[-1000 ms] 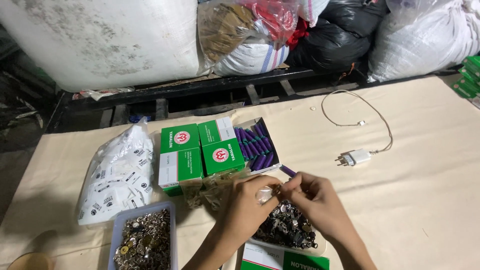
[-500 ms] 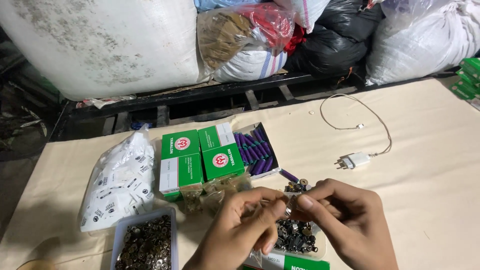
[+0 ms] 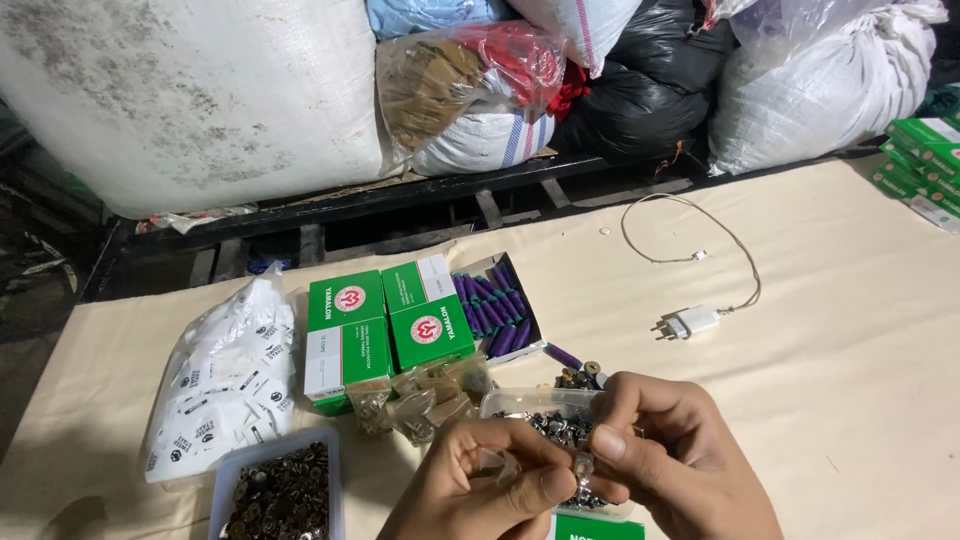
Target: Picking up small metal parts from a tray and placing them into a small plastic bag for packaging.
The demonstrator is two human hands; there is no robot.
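Two hands meet low over the table point(image 3: 860, 330): the left hand point(image 3: 490, 490) and right hand point(image 3: 670, 450) pinch one small metal fastener point(image 3: 584, 462) between their fingertips. Just beneath them sits a clear tub point(image 3: 520, 402) of such fasteners. Left of the hands stands another tub point(image 3: 282, 492) beside a bag of white labels point(image 3: 225, 375). Beyond lie green boxes point(image 3: 385, 320) and purple spools point(image 3: 495, 308), farther right a white charger point(image 3: 690, 322).

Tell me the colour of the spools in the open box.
Purple spools, clearest in the head view.
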